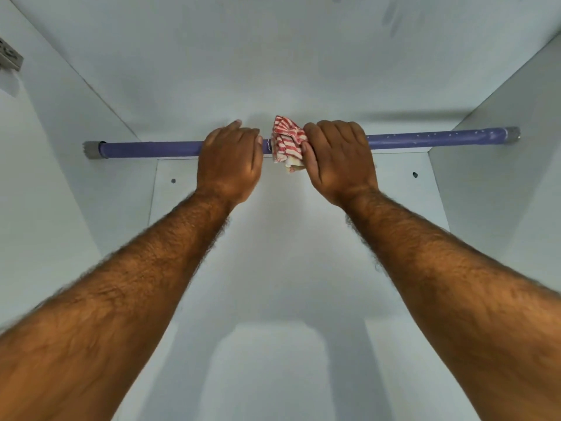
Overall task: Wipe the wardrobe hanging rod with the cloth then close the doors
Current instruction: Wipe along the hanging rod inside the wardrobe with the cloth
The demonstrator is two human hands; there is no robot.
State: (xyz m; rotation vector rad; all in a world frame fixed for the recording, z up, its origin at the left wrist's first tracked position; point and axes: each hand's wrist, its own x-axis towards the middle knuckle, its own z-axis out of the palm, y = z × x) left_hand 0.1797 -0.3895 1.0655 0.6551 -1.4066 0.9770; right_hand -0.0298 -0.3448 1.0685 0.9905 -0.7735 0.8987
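Note:
A purple hanging rod (145, 148) runs across the white wardrobe from a grey end socket on the left wall to one on the right wall. My left hand (229, 161) wraps over the rod just left of its middle. Beside it, my right hand (338, 159) presses a bunched red-and-white striped cloth (285, 141) around the rod, with the cloth sticking out at the left of my fingers. The two hands are a small gap apart. No door is visible.
White side walls (54, 183) close in on the left and right, with the back panel (288, 238) behind the rod. A metal hinge plate (10, 57) sits high on the left wall. Small screw holes (173, 180) mark the back panel.

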